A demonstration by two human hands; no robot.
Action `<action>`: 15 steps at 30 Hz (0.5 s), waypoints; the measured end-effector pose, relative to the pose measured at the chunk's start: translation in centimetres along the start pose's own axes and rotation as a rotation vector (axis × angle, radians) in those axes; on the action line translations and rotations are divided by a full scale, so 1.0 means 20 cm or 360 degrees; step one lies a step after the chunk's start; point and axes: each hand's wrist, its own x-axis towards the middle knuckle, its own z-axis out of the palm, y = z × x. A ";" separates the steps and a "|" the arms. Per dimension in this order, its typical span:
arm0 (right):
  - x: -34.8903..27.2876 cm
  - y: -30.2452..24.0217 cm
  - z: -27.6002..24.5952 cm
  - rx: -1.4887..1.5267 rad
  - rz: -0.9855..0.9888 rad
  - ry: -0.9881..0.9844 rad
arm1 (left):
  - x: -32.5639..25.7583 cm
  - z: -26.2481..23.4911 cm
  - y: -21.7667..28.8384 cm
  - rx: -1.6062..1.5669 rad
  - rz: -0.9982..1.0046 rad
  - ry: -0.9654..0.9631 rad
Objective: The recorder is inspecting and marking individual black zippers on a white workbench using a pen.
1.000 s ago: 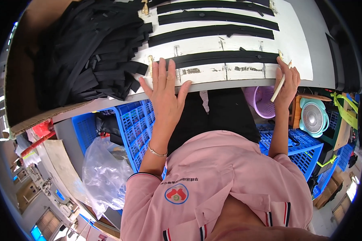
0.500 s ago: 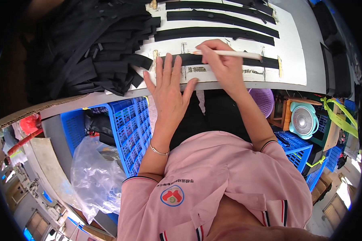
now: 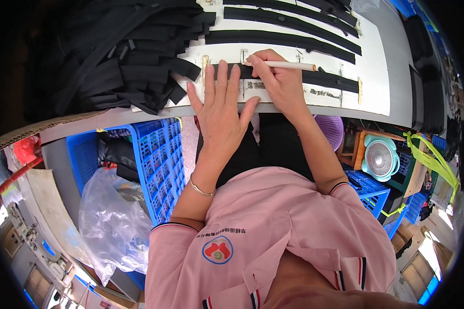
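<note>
My left hand point(image 3: 219, 118) lies flat with spread fingers, its fingertips pressing the left part of a black fabric strip point(image 3: 327, 80) against a white board point(image 3: 371, 56). In my right hand point(image 3: 284, 87) is a slim white pencil point(image 3: 296, 65), pinched between thumb and fingers. The pencil's tip points left and sits at the strip's upper edge, near a dark mark on the board. Whether the tip touches the cloth, I cannot tell. Part of the strip is hidden under both hands.
A big heap of black strips point(image 3: 108, 67) covers the left of the table. Several more strips point(image 3: 283, 39) lie in rows farther up the board. Below the table edge are a blue crate point(image 3: 160, 170), a clear plastic bag point(image 3: 111, 221), a purple basket point(image 3: 331, 131) and a small teal fan point(image 3: 380, 158).
My right hand has moved the pencil's tip slightly left along the strip, and the pencil lies more level. My left hand stays on the strip. The whole view has shifted a little.
</note>
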 end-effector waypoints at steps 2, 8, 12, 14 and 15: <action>0.00 0.01 0.01 -0.0001 -0.0011 -0.0006 | 0.00 0.01 0.00 0.0010 0.0004 0.0006; -0.01 0.02 -0.02 0.0139 -0.0011 -0.0071 | 0.00 0.00 0.00 0.0014 -0.0007 -0.0005; -0.01 0.00 -0.03 0.0057 -0.0002 -0.0172 | 0.00 0.01 0.00 0.0001 0.0001 -0.0017; -0.01 0.01 -0.04 0.0035 -0.0011 -0.0158 | 0.01 0.00 0.01 0.0000 -0.0007 -0.0038; -0.01 0.01 -0.04 0.0034 -0.0002 -0.0183 | 0.01 0.00 0.01 -0.0009 0.0009 -0.0044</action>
